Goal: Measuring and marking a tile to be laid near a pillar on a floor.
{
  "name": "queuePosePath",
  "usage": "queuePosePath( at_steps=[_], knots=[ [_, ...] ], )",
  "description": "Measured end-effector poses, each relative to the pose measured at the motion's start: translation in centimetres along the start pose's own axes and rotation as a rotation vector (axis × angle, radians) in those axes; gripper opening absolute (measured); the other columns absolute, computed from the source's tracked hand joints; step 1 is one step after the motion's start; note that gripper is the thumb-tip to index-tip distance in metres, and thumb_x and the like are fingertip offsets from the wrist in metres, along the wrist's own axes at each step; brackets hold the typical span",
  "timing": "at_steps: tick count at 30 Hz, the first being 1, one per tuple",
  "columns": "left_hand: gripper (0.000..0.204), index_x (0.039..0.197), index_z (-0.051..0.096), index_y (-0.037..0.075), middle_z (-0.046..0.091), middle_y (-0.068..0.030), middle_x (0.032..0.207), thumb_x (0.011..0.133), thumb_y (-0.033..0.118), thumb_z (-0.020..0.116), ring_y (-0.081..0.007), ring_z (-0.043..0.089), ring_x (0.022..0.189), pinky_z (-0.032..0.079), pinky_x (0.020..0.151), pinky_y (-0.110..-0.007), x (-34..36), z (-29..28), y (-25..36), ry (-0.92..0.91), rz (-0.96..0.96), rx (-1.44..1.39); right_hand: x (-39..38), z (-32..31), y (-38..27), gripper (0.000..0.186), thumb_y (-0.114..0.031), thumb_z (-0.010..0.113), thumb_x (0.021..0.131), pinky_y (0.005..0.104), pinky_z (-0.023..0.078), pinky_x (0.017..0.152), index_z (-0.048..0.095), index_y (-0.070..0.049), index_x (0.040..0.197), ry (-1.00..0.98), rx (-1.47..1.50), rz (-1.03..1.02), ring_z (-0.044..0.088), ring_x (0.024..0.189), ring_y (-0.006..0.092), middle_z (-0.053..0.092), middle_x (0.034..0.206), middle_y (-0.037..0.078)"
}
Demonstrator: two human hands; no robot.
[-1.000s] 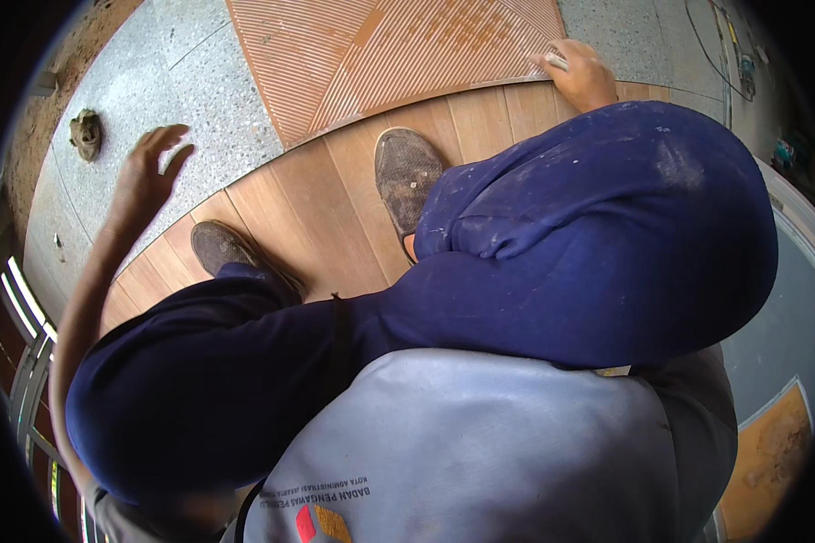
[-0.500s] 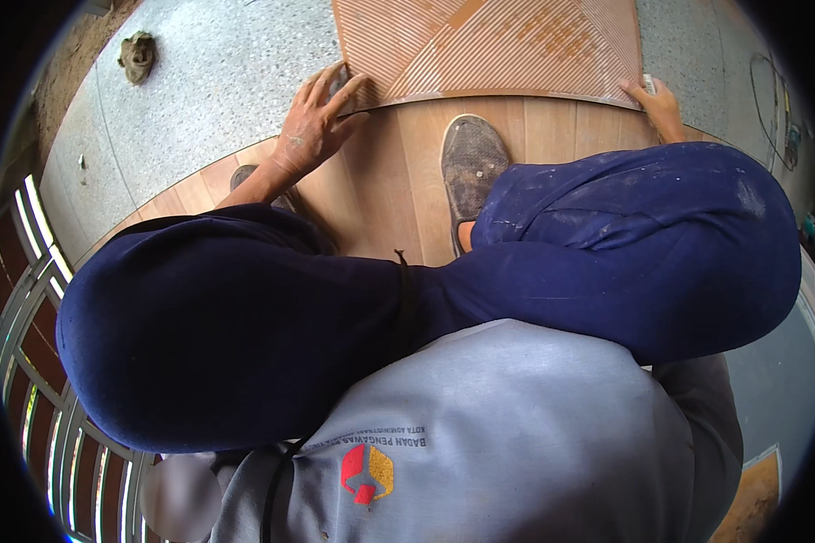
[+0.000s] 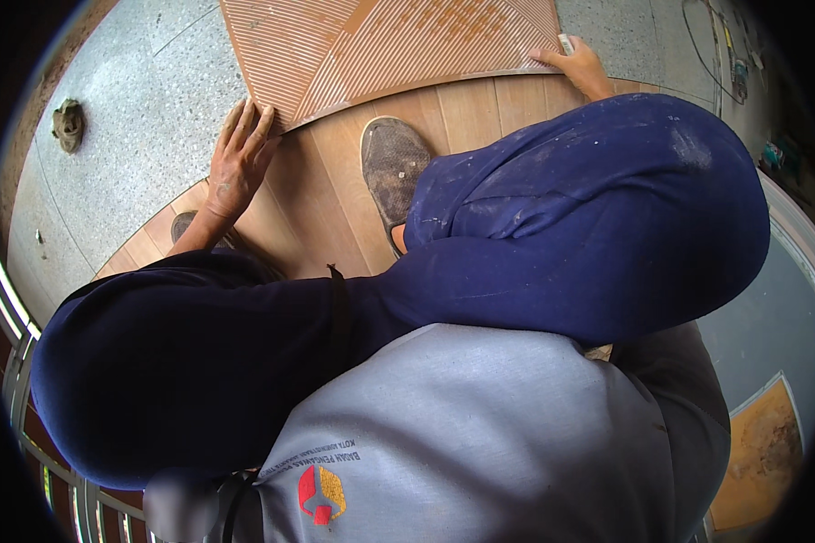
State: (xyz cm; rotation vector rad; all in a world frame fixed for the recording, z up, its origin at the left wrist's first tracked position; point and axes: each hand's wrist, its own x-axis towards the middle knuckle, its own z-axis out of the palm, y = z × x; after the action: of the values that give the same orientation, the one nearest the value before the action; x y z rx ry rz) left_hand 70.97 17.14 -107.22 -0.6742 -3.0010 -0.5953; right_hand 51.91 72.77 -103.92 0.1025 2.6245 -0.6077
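A large tile (image 3: 398, 59) with a ribbed, reddish-brown face up lies ahead of me, its near edge along the wood-look planks. My left hand (image 3: 235, 167) is closed at its near left corner, fingertips over the edge and the thumb mostly hidden. At the near right corner, my right hand (image 3: 581, 71) grips the tile, thumb along the top and the other fingers largely out of sight. A small pale piece (image 3: 566, 43) shows beside that hand; I cannot tell what it is. Darker patches mark the tile's ribs towards the far side.
Wood-look plank flooring (image 3: 326, 195) curves in front of me, bordering speckled grey flooring (image 3: 145, 136). My dark shoe (image 3: 394, 172) stands close to the tile's near edge. A crumpled cloth-like lump (image 3: 67, 126) lies far left. A cable (image 3: 702, 54) and a tool (image 3: 740, 80) lie far right.
The view has swung, so the scene sits further left and tilted. My left hand's spread fingers have drawn together at the tile's corner. My right hand stays at its corner.
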Motion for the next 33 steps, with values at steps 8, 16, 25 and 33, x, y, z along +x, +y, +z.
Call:
queuePosePath(
  at_steps=[8,16,25,33],
  knots=[
    [0.057,0.144,0.054,0.011,0.05,-0.0186,0.147,0.089,0.01,0.072,-0.04,0.043,0.139,0.041,0.114,-0.047,-0.3,0.5,-0.1,0.018,0.005,-0.033,0.5,-0.4,-0.3,0.082,-0.058,0.086,0.07,0.037,0.054,0.088,0.063,0.004,0.118,-0.052,0.036,0.0,0.069,0.097,0.0305,0.07,0.103,0.021],
    [0.049,0.136,0.061,0.006,0.051,-0.013,0.147,0.089,0.008,0.071,-0.0402,0.043,0.139,0.042,0.113,-0.047,-1.0,0.0,-0.9,-0.007,0.066,0.015,1.0,0.2,-1.3,0.082,-0.058,0.086,0.07,0.0366,0.053,0.089,0.063,0.004,0.12,-0.075,0.032,-0.039,0.068,0.098,0.0288,0.069,0.105,0.019],
    [0.049,0.137,0.06,0.008,0.051,-0.0205,0.144,0.089,0.008,0.072,-0.0411,0.048,0.134,0.044,0.11,-0.046,-0.4,-1.1,0.0,0.015,0.086,0.058,-0.1,-0.2,-3.6,0.077,-0.062,0.078,0.078,0.0381,0.054,0.085,0.063,0.0,0.12,0.005,-0.277,-0.059,0.068,0.096,0.0272,0.069,0.105,0.017],
    [0.053,0.139,0.058,0.009,0.05,-0.0213,0.145,0.088,0.009,0.073,-0.0404,0.047,0.136,0.044,0.111,-0.046,-0.2,0.5,-0.4,0.004,0.062,0.012,-5.4,3.0,-6.8,0.034,-0.036,0.07,0.093,0.0341,0.058,0.07,0.064,-0.011,0.115,0.157,-0.445,-0.935,0.067,0.09,0.0221,0.067,0.101,0.004]
  ],
)
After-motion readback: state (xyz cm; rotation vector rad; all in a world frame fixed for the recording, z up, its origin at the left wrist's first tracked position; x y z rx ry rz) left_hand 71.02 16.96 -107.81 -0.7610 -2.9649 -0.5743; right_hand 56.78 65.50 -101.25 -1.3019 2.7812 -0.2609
